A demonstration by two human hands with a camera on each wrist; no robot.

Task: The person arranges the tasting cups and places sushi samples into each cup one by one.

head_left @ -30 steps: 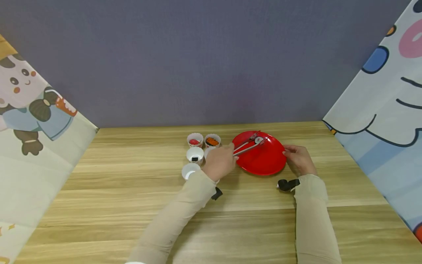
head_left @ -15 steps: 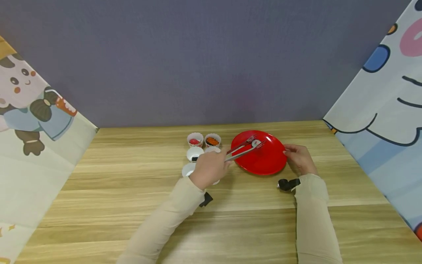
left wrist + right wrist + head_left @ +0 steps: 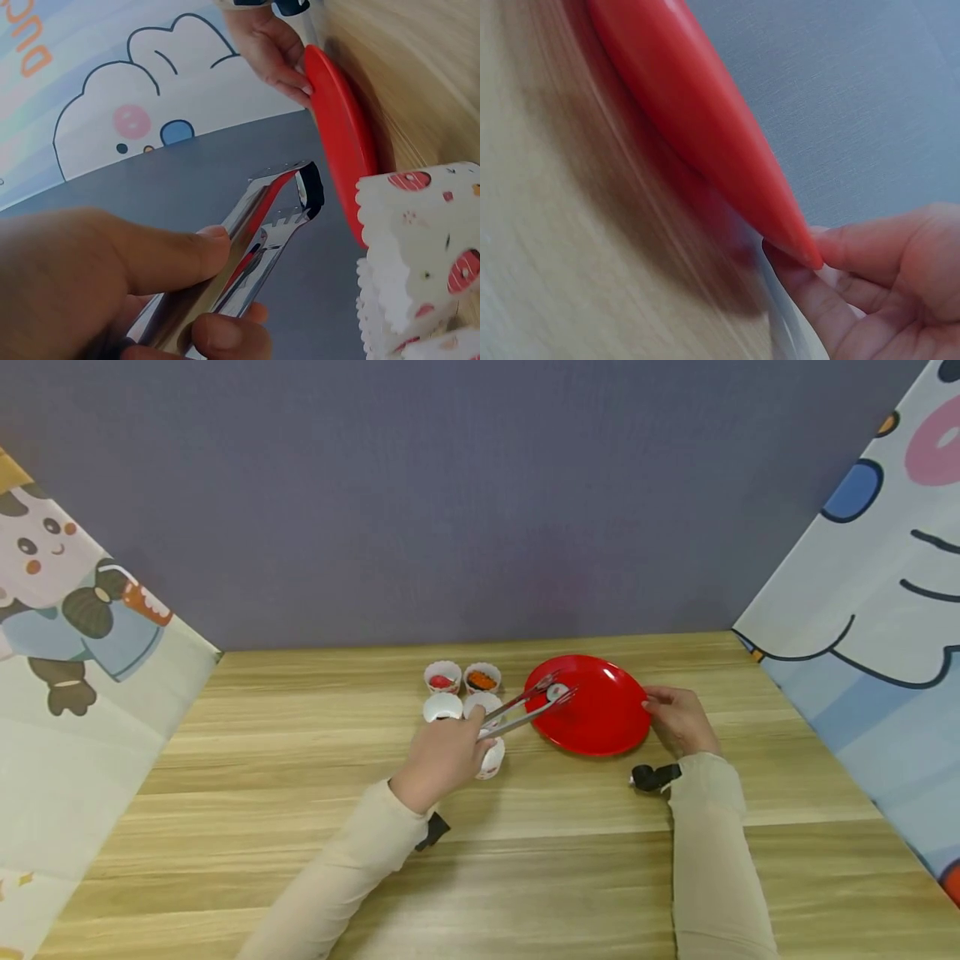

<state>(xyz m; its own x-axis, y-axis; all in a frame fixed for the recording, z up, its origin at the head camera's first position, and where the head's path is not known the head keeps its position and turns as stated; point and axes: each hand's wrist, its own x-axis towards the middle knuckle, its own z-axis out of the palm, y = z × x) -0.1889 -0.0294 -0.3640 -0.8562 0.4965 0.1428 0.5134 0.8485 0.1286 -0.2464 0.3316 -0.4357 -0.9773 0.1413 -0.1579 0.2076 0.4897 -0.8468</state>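
Observation:
My left hand grips metal tongs, which point right over the left part of a red plate. Between the tong tips sits a small round sushi roll, white with a reddish centre; its dark wrap shows in the left wrist view. At the plate's right rim my right hand holds on, and the right wrist view shows thumb and fingers pinching the edge of the plate. The left hand partly hides the white paper cups beneath and behind it.
Several patterned paper cups stand left of the plate. One back cup contains something red, another something orange. A cup lies just beyond the left fingers. A grey wall closes off the table's back.
My left hand has drawn back leftward and slightly down, carrying the sushi roll in the tongs from over the plate's middle to its left side. The right hand stays on the rim.

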